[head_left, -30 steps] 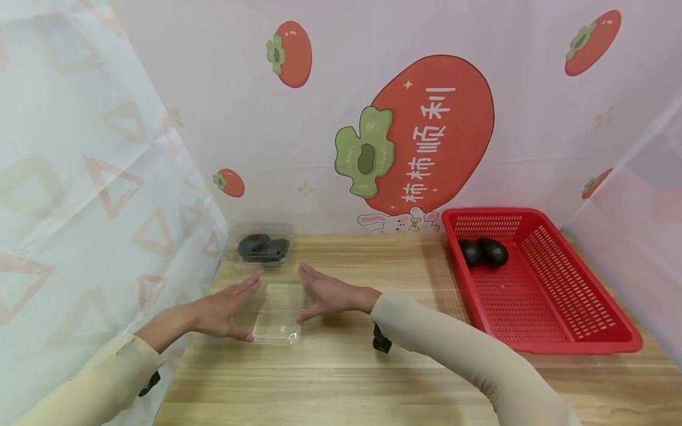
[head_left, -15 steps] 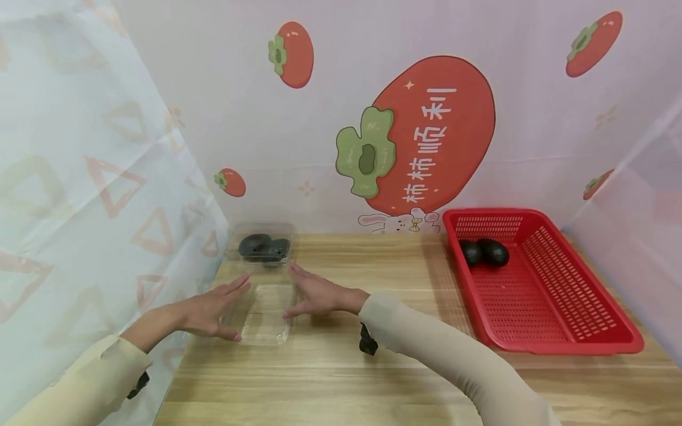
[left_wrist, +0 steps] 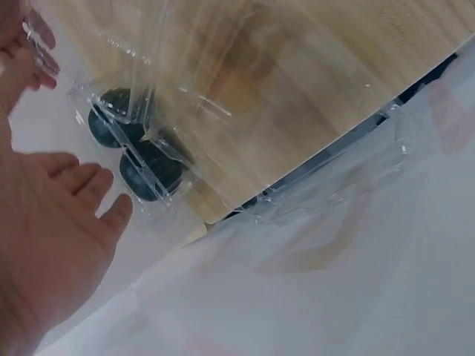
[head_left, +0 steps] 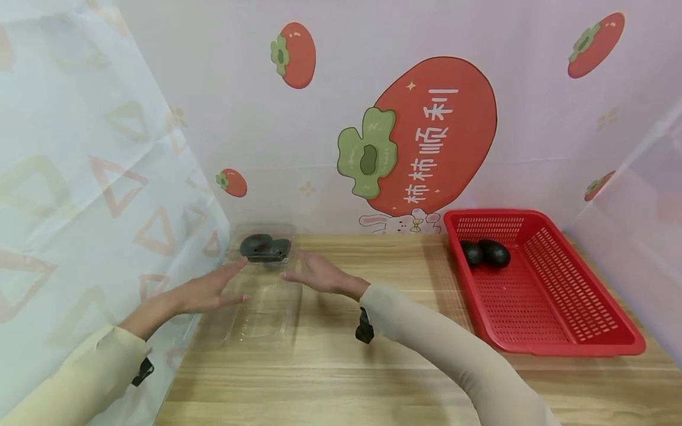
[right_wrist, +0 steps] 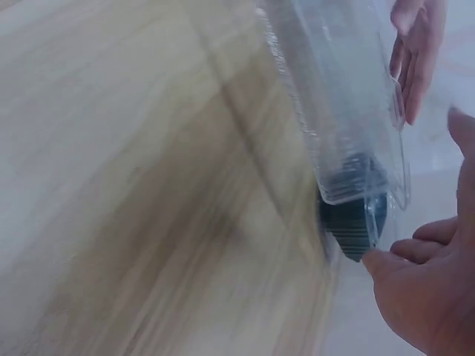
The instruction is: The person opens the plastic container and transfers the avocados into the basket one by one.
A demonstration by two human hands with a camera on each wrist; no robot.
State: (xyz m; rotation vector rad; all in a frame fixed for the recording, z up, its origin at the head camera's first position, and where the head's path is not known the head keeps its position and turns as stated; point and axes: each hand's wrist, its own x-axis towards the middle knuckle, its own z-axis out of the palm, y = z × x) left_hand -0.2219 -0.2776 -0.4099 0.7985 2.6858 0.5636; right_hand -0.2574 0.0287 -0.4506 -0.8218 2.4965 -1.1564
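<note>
A clear plastic box (head_left: 292,316) with nothing visible in it sits at the left of the wooden table. Right behind it, another clear box (head_left: 266,226) holds two dark green avocados (head_left: 258,244). My left hand (head_left: 208,291) is spread along the left side of the front box, fingers straight. On the opposite side is my right hand (head_left: 322,274), also with extended fingers, its thumb pointing over the box's back part. The right wrist view shows the right fingertips (right_wrist: 371,259) right at the back box and an avocado (right_wrist: 349,211).
A red perforated basket (head_left: 572,348) stands at the right with two black avocados (head_left: 492,253) in its back left corner. A patterned cloth (head_left: 160,201) rises along the left table edge, and a printed backdrop (head_left: 319,130) closes the rear.
The front box moved left with my hands around it, then shifted slightly back to the right. Both hands have since moved farther back, toward the box of avocados.
</note>
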